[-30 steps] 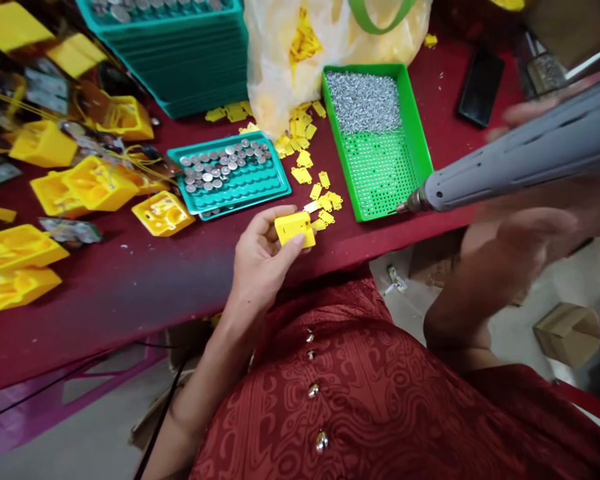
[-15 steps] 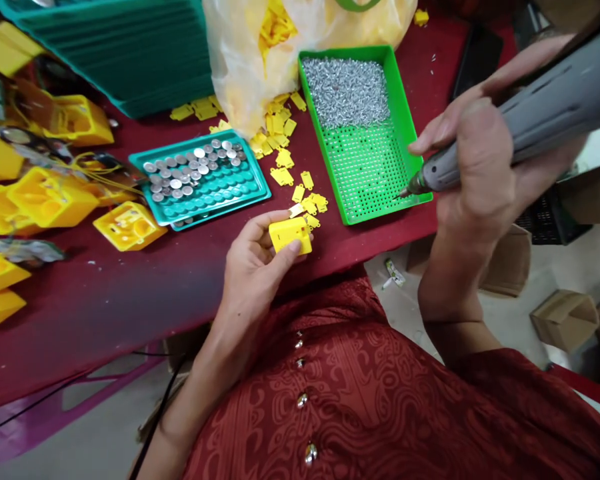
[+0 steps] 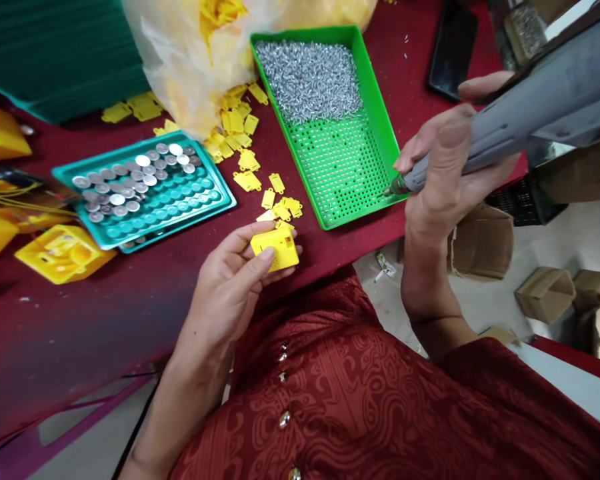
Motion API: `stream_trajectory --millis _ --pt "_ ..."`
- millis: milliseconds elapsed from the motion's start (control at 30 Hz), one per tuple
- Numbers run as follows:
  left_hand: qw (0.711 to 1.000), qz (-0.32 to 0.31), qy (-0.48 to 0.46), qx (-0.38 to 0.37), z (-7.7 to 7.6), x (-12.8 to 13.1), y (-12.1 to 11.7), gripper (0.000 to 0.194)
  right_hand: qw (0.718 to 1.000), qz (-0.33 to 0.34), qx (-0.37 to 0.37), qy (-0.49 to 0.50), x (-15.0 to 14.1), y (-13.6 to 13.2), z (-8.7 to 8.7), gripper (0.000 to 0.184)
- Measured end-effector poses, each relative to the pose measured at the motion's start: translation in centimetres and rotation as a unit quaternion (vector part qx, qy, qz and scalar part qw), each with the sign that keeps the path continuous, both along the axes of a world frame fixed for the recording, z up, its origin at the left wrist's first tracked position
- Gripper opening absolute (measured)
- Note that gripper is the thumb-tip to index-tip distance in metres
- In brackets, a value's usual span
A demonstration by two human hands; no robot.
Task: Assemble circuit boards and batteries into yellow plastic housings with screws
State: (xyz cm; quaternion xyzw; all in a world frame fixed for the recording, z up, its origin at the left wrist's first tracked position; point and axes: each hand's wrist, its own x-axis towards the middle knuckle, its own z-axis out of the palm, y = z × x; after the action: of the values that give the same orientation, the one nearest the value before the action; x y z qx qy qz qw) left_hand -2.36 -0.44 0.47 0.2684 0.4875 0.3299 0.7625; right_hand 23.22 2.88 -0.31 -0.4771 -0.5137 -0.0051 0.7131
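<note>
My left hand (image 3: 235, 273) holds a small yellow plastic case (image 3: 276, 249) near the table's front edge, thumb on its upper face. In my right hand (image 3: 445, 160) is a grey electric screwdriver (image 3: 525, 100), its bit pointing down and left over the near right part of a green perforated tray (image 3: 391, 143). Silver screws (image 3: 313, 80) fill the tray's far half. Whether a screw sits on the bit is too small to tell. Several flat yellow covers (image 3: 247, 181) lie loose between my left hand and a clear plastic bag (image 3: 180, 73).
A teal tray (image 3: 220, 190) of coin cells (image 3: 117, 199) lies left of the covers. Open yellow housings (image 3: 63, 253) with wires are further left, below a teal tray stack (image 3: 60, 60). A black phone (image 3: 453, 50) lies at the back right. Cardboard boxes (image 3: 545, 293) stand on the floor.
The view has shifted, so the table items sit further left. The yellow case has turned slightly in my left hand. My right hand still holds the screwdriver, its bit over the green tray.
</note>
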Motion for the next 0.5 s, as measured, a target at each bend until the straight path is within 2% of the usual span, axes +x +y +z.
stream_trajectory --millis 133,300,433,500 --pt "1.000 0.000 0.009 0.006 0.2 0.0 0.0 0.048 0.999 -0.035 -0.022 -0.004 -0.4 0.1 -0.5 0.049" --pt "1.000 -0.008 0.010 0.009 0.2 0.1 0.1 0.048 1.000 -0.001 -0.012 0.013 -0.5 0.0 -0.5 0.043" --pt "0.999 -0.022 0.013 0.020 -0.2 0.0 0.1 0.046 0.999 -0.020 -0.025 0.024 -1.1 -0.5 0.2 0.046" --pt "0.999 -0.031 0.018 0.031 -0.4 -0.1 0.1 0.044 0.996 -0.030 -0.079 0.024 -1.1 -1.4 1.1 0.049"
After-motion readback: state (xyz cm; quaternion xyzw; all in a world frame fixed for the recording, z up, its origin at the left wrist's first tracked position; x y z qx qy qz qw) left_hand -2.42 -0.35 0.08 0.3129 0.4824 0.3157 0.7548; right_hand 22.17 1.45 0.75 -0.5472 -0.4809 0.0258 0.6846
